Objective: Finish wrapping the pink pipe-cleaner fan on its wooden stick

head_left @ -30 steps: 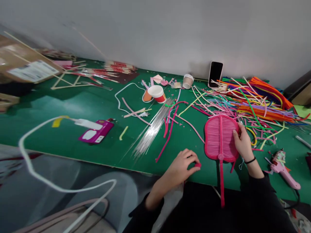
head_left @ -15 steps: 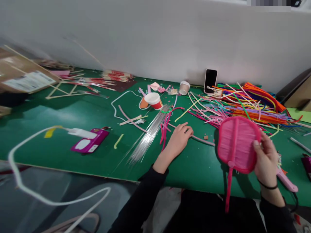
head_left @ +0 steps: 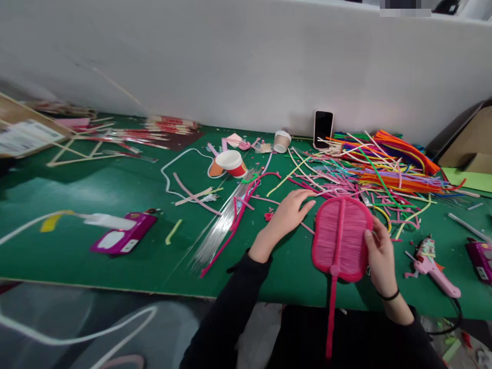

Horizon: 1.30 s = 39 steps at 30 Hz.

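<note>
My right hand point(head_left: 381, 253) grips the right edge of a pink hand fan point(head_left: 353, 238), thumb on its front. The fan is made of fuzzy stems, with a darker pink rim and a centre rib; its handle point(head_left: 331, 320) points down past the table's front edge. Left of the fan, my left hand point(head_left: 291, 212) is held with its fingers apart and nothing visible in it, fingertips near the fan's top left. Several pink pipe cleaners point(head_left: 234, 225) and a bundle of thin clear strands point(head_left: 217, 236) lie left of that hand.
Heaped pipe cleaners point(head_left: 400, 169) in many colours lie behind the fan. A pink glue gun point(head_left: 436, 271) rests at right. A phone point(head_left: 323, 129) leans on the wall, near a paper cup point(head_left: 282, 142). A red-and-white cup point(head_left: 231, 164) and a purple box point(head_left: 125, 233) stand further left.
The fan and my right hand have shifted left, uncovering the glue gun. My left hand has lifted off the pipe cleaners and come closer to the fan. The view has turned slightly right.
</note>
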Each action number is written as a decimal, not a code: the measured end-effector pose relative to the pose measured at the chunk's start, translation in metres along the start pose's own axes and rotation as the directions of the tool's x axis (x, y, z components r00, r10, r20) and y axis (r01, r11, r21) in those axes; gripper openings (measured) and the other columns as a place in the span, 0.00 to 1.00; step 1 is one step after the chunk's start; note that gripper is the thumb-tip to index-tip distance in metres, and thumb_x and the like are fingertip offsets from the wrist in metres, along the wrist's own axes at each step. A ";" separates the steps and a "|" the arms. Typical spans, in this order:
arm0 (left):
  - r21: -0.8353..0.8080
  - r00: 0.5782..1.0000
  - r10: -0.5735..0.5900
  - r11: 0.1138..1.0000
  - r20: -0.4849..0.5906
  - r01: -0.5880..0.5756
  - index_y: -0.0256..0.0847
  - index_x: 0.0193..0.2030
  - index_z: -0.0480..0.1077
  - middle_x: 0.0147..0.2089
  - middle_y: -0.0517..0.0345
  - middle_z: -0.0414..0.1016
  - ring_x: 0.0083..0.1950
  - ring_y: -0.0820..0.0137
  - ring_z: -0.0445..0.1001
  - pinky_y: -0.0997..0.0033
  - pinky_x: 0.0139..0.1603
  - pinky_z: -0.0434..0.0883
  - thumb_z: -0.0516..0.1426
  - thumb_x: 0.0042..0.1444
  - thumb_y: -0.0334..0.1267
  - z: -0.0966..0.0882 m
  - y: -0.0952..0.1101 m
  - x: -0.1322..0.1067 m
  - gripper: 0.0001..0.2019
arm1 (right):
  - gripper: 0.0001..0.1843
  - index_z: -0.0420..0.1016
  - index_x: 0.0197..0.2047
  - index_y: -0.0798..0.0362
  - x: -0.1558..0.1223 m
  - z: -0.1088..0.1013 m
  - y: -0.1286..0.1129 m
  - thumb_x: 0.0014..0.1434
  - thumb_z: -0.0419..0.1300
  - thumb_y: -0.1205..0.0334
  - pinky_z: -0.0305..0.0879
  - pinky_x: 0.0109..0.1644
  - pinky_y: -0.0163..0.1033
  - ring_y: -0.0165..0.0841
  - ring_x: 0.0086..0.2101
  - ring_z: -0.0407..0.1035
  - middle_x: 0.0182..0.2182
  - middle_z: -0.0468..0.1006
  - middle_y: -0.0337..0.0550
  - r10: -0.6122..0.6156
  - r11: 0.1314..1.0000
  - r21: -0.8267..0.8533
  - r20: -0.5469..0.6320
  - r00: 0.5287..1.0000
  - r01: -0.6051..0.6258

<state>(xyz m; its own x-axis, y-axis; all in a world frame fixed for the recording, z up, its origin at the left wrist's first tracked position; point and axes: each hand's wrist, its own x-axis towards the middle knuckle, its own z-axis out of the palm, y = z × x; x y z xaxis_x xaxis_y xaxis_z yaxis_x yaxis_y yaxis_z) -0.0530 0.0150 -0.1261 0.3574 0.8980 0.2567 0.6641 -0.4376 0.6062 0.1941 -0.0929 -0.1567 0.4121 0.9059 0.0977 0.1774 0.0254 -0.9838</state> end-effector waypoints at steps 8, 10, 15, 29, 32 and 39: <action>-0.192 0.984 -0.125 0.976 -0.124 0.100 0.41 0.48 0.75 0.49 0.48 0.81 0.52 0.59 0.79 0.57 0.58 0.72 0.53 0.65 0.34 0.054 0.002 0.034 0.11 | 0.15 0.79 0.46 0.52 0.080 0.037 -0.028 0.66 0.53 0.57 0.65 0.55 0.53 0.46 0.46 0.70 0.41 0.77 0.54 -0.371 0.620 -0.625 0.298 0.880 0.473; -0.258 0.966 -0.181 0.957 -0.182 0.131 0.41 0.51 0.74 0.51 0.47 0.80 0.53 0.59 0.79 0.57 0.58 0.73 0.52 0.66 0.34 0.063 -0.002 0.034 0.12 | 0.12 0.80 0.39 0.52 0.108 0.062 -0.021 0.65 0.55 0.59 0.65 0.51 0.50 0.44 0.40 0.71 0.35 0.79 0.52 -0.340 0.608 -0.637 0.331 0.880 0.474; -0.450 0.942 -0.274 0.878 -0.192 0.164 0.39 0.52 0.71 0.49 0.46 0.82 0.47 0.63 0.83 0.62 0.50 0.78 0.47 0.67 0.31 0.073 -0.011 0.029 0.15 | 0.10 0.77 0.27 0.52 0.139 0.103 0.003 0.60 0.61 0.63 0.65 0.45 0.44 0.41 0.35 0.71 0.27 0.78 0.49 -0.276 0.596 -0.637 0.410 0.869 0.490; -0.408 0.961 -0.110 0.913 -0.255 -0.004 0.42 0.40 0.78 0.44 0.50 0.81 0.51 0.60 0.76 0.59 0.58 0.71 0.59 0.63 0.43 0.056 0.030 0.020 0.09 | 0.13 0.82 0.44 0.40 0.086 0.056 -0.019 0.68 0.55 0.62 0.44 0.70 0.60 0.46 0.60 0.61 0.50 0.81 0.40 -0.584 0.433 -0.586 0.397 0.708 0.685; -0.361 0.965 -0.076 0.932 -0.250 -0.020 0.43 0.40 0.78 0.43 0.51 0.81 0.51 0.60 0.76 0.58 0.57 0.70 0.61 0.61 0.42 0.056 0.032 0.018 0.08 | 0.15 0.82 0.45 0.41 0.087 0.056 -0.010 0.68 0.54 0.65 0.42 0.70 0.61 0.46 0.56 0.62 0.42 0.83 0.41 -0.576 0.408 -0.601 0.415 0.704 0.687; -0.323 0.959 -0.144 0.944 -0.244 0.059 0.42 0.41 0.78 0.41 0.51 0.81 0.44 0.63 0.77 0.65 0.45 0.73 0.59 0.63 0.43 0.057 0.015 0.020 0.09 | 0.17 0.81 0.47 0.40 0.087 0.055 -0.002 0.65 0.55 0.69 0.47 0.69 0.59 0.46 0.55 0.62 0.43 0.82 0.41 -0.572 0.411 -0.560 0.456 0.682 0.719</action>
<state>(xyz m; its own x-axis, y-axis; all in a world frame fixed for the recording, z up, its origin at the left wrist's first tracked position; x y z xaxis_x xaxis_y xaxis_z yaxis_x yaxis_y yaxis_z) 0.0010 0.0238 -0.1548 0.0868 0.9353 0.3431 0.4362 -0.3453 0.8310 0.1804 0.0093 -0.1549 -0.2280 0.7961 0.5606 0.8698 0.4252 -0.2501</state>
